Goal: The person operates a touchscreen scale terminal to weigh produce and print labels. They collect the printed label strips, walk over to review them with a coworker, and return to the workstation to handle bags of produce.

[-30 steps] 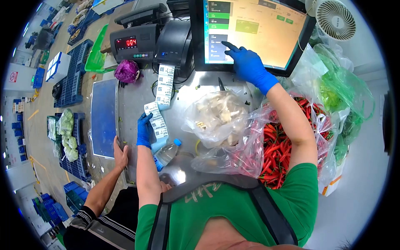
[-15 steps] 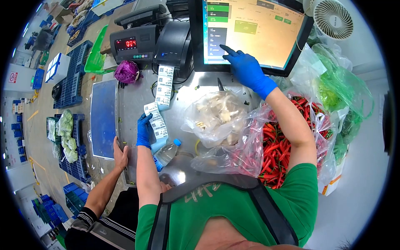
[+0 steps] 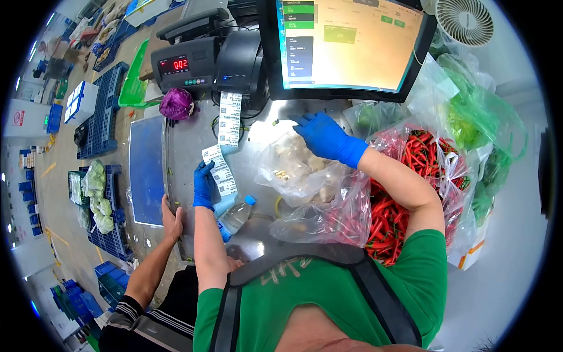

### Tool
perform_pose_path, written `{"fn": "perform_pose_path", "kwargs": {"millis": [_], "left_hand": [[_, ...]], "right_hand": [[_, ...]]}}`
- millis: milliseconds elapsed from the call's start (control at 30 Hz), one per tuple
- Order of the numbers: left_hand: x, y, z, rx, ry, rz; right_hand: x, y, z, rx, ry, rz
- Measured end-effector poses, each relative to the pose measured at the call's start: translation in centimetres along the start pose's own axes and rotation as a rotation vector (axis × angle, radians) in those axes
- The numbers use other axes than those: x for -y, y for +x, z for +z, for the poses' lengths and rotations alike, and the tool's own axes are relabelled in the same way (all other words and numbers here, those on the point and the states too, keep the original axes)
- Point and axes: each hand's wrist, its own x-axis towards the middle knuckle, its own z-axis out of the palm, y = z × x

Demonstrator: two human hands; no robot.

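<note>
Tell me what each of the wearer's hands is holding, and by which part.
The left hand holds the label strip by the left edge of its lower part. The right hand is over the bag; any grip cannot be told.

Left hand (image 3: 203, 183): blue glove, fingers bent in a pinch, left forearm (image 3: 210, 243) bare, pointing forward. Right hand (image 3: 327, 138): blue glove, farther forward, back up, fingers loosely extended leftward. Right forearm (image 3: 392, 176) bare, angled inward from bent right elbow (image 3: 431, 210). Hands well apart.
</note>
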Motion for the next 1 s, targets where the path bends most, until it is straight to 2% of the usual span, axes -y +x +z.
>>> {"fn": "perform_pose_path", "kwargs": {"millis": [167, 367, 467, 1000], "left_hand": [[0.0, -0.1, 0.2, -0.023, 0.013, 0.011], [0.0, -0.3, 0.1, -0.018, -0.003, 0.004], [0.0, -0.2, 0.2, -0.025, -0.006, 0.005], [-0.3, -0.7, 0.6, -0.003, 0.044, 0.002]], "right_hand": [[-0.1, -0.1, 2.5, -0.080, 0.020, -0.015], [-2.4, 1.5, -1.4, -0.271, -0.041, 0.261], [-4.3, 2.2, -2.2, -0.402, -0.021, 0.236], [-3.8, 2.1, -2.7, -0.326, 0.068, 0.261]]}}
